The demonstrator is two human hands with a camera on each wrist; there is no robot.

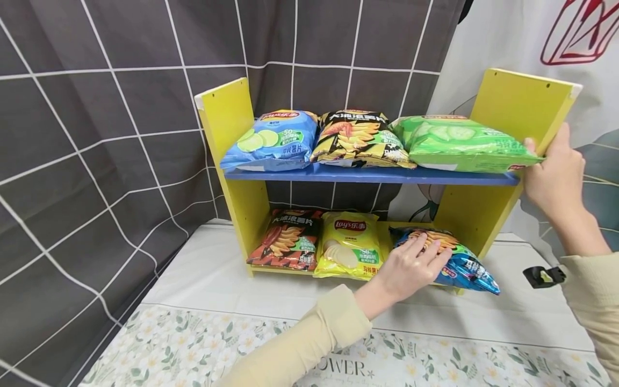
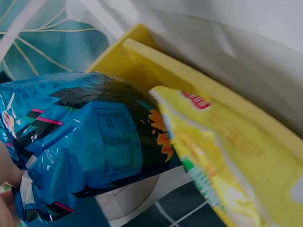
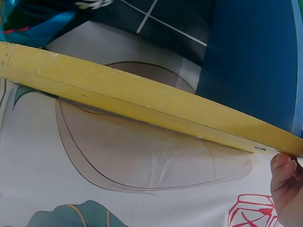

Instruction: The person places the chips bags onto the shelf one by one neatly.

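Note:
A blue and black chip bag (image 1: 466, 264) lies tilted at the right end of the bottom shelf, its lower corner jutting past the front edge. My left hand (image 1: 411, 269) grips this bag from above; in the left wrist view, fingers show at the end of the blue bag (image 2: 113, 137). With my right hand (image 1: 556, 172) I hold the right side panel (image 1: 508, 199) of the yellow rack, level with the blue upper shelf (image 1: 367, 174). A yellow chip bag (image 1: 350, 242) sits just left of my left hand, and a red and black chip bag (image 1: 292, 242) beyond it.
On the upper shelf lie a blue lime chip bag (image 1: 275, 140), a black and gold chip bag (image 1: 360, 137) and a green chip bag (image 1: 464, 142). The rack stands on a white and floral cloth (image 1: 193, 344), with a dark grid curtain (image 1: 121, 107) behind.

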